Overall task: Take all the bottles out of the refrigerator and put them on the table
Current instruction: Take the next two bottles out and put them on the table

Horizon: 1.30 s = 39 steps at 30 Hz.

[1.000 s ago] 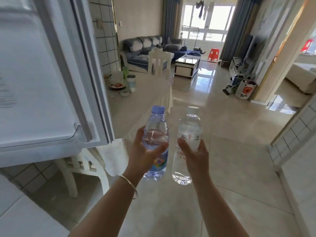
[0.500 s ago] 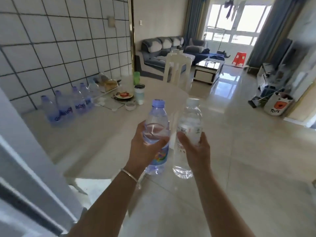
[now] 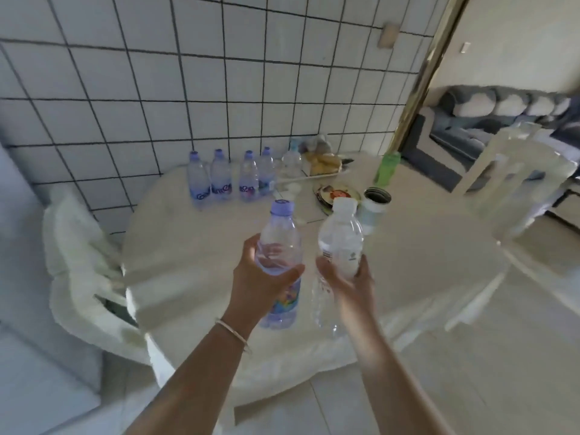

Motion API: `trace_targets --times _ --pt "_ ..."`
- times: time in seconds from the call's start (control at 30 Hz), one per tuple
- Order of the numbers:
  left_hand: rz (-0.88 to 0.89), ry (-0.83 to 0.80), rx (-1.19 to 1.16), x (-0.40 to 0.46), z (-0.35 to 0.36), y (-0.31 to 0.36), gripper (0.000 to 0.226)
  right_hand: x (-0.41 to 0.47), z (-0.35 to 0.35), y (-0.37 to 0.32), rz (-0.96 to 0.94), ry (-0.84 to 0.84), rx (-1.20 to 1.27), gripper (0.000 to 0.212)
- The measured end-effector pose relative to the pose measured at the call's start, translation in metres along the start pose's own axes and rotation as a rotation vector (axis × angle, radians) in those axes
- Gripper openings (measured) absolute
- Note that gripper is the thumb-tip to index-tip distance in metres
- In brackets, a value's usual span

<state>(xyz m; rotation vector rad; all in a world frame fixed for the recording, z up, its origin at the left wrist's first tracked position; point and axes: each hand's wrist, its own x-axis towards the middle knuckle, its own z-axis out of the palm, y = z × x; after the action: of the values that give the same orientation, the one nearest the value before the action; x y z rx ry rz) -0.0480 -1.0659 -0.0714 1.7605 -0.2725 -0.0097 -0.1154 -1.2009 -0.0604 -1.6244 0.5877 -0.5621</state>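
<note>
Hands (image 3: 266,284) grip two clear ribbed plastic bottles (image 3: 340,246).

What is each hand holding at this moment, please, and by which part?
Left hand grips the purple-capped bottle around its middle; right hand grips the white-capped bottle around its middle.

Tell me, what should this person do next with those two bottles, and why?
Probably lower both onto the bare table in front. The left hand grips the purple-capped bottle, the right hand the white-capped bottle, both held above it.
</note>
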Motion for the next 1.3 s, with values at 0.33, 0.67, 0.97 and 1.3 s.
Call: trace_targets --times 0.33,0.67,0.97,1.3 --pt "-0.207 0.340 0.093 0.117 -0.017 -0.063 0.073 0.131 0.117 0.037 0.020 -0.342 -0.060 0.041" --pt "-0.298 0.412 0.271 0.262 -0.064 -0.140 0.069 0.255 0.265 0.058 0.042 -0.400 -0.135 0.052" --pt "-0.300 0.426 0.192 0.337 -0.086 -0.201 0.073 0.306 0.349 0.084 0.056 -0.447 -0.138 0.052" --pt "-0.351 0.373 0.152 0.351 -0.087 -0.222 0.075 0.310 0.372 0.113 0.031 -0.417 -0.194 0.057"
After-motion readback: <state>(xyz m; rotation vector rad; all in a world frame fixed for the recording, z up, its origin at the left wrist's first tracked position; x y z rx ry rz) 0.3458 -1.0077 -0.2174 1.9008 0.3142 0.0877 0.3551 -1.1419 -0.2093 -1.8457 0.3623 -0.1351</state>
